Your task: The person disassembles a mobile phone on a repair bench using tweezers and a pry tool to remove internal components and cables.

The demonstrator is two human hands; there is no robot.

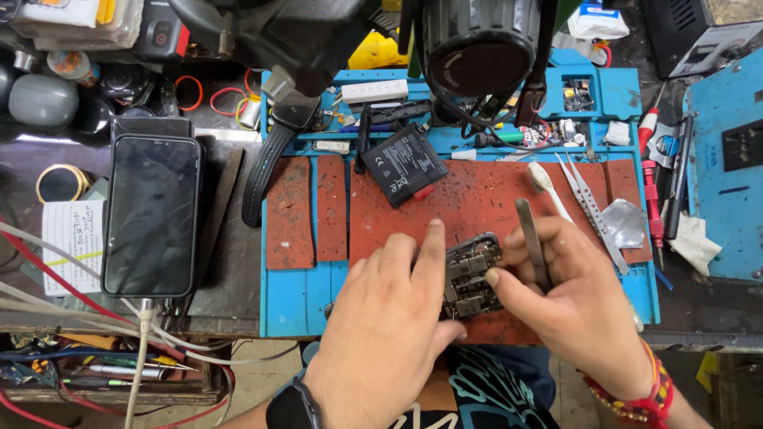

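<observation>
Nearest the body, left hand [381, 334] pins the opened phone [471, 274] flat on the red mat [477, 199], forefinger along its edge. Right hand [580, 306] pinches metal tweezers [532, 242] beside it. Farther back lies a black battery [405, 164]; at left, a charging smartphone [151, 214].

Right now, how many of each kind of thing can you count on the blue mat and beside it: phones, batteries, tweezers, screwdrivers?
Opened small circuit-board device, held by left hand and right hand: 1
Black smartphone with dark screen: 1
Black rectangular battery: 1
Silver metal tweezers: 1
Red-handled screwdrivers: 2
Total: 6
</observation>
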